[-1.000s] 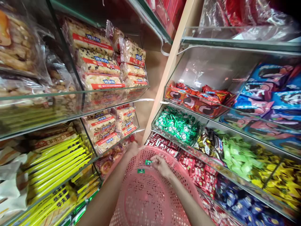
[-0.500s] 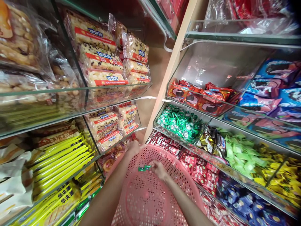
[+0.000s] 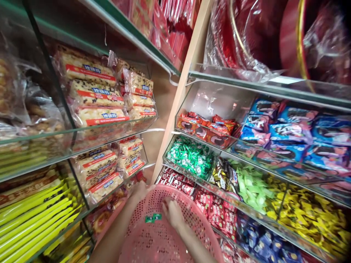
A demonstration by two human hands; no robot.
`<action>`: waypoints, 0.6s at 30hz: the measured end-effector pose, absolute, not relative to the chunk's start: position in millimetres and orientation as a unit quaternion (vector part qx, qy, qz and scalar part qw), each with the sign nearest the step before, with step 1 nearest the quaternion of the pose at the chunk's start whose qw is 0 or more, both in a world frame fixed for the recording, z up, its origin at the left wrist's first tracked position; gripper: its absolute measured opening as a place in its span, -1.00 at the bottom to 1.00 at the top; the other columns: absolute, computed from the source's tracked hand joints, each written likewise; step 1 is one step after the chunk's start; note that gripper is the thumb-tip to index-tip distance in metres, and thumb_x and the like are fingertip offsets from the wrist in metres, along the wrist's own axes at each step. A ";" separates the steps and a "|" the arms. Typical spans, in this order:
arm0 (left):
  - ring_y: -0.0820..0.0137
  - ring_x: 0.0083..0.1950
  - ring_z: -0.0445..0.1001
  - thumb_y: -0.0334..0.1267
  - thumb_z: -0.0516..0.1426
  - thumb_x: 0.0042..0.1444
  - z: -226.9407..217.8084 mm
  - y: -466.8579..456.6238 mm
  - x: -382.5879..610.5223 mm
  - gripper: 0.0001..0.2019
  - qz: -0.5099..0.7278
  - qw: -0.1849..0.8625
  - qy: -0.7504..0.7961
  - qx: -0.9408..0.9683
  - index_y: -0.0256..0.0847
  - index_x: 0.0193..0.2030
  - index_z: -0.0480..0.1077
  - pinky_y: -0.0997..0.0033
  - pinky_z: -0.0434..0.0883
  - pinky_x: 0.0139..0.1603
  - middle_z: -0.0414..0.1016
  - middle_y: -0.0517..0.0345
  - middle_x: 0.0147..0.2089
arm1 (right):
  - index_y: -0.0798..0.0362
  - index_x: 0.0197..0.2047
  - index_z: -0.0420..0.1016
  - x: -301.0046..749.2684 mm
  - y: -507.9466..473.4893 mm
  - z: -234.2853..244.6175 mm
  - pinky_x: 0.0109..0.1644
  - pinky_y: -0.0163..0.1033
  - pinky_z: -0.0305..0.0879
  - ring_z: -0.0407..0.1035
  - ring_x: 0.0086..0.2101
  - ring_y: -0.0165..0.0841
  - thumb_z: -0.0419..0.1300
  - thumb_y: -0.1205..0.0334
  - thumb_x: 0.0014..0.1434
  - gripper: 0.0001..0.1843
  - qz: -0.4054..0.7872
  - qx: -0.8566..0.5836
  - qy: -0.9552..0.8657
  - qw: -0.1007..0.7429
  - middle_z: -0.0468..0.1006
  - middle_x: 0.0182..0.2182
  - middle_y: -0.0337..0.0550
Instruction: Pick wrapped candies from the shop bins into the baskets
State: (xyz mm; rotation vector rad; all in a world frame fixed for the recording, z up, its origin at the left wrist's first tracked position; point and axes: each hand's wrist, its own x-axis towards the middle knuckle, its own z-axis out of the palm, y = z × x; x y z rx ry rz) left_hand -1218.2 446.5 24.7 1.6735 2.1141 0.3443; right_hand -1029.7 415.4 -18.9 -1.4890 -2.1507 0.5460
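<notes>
A pink perforated plastic basket (image 3: 200, 219) is in front of me, low in the view. My left hand (image 3: 139, 191) is closed on its far left rim. Inside the basket, two green-wrapped candies (image 3: 153, 218) lie against its wall. Just right of them is my right hand (image 3: 172, 213), loosely curled, not touching the candies and with nothing visible in its fingers. Beyond the basket, a clear bin holds many similar green candies (image 3: 190, 155).
Glass-fronted shelves rise on both sides of a wooden post (image 3: 172, 109). On the left are packaged puffed-rice bars (image 3: 95, 91) and yellow packets (image 3: 38, 219). To the right are blue packs (image 3: 290, 128), light green candies (image 3: 251, 184), yellow candies (image 3: 307, 212) and red packets (image 3: 216, 210).
My right hand has let go of the green candies, which now rest in the basket, and has drawn away from them. The view has tilted up and shifted right.
</notes>
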 end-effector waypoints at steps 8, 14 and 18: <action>0.01 -0.08 0.49 0.33 -0.14 -0.03 20.6 448.1 -1223.8 -0.37 0.142 0.200 0.752 0.612 -0.18 -0.37 0.48 0.18 0.36 -0.19 0.57 -0.18 -0.22 | 0.03 -0.18 0.46 -1024.5 435.6 122.6 -0.15 -0.28 0.27 0.41 -0.27 -0.35 -0.04 0.25 0.25 -0.75 0.075 -0.386 -0.834 0.388 0.54 -0.29 -0.12; 0.00 -0.03 0.46 0.31 -0.09 -0.03 26.2 446.7 -1224.5 -0.40 0.147 0.200 0.760 0.600 -0.20 -0.37 0.47 0.17 0.35 -0.13 0.56 -0.20 -0.18 | 0.00 -0.06 0.43 -982.6 474.1 172.9 -0.11 -0.23 0.23 0.31 -0.17 -0.30 -0.07 0.48 0.17 -0.62 -0.080 -0.401 -0.881 0.239 0.49 -0.20 -0.09; 0.00 -0.04 0.46 0.27 -0.05 -0.02 27.6 448.0 -1225.0 -0.43 0.153 0.202 0.762 0.597 -0.22 -0.31 0.47 0.18 0.36 -0.14 0.55 -0.23 -0.13 | 0.00 0.01 0.40 -972.4 485.8 171.3 -0.01 -0.23 0.19 0.26 -0.09 -0.32 -0.10 0.66 -0.05 -0.38 -0.063 -0.382 -0.904 0.183 0.44 -0.11 -0.09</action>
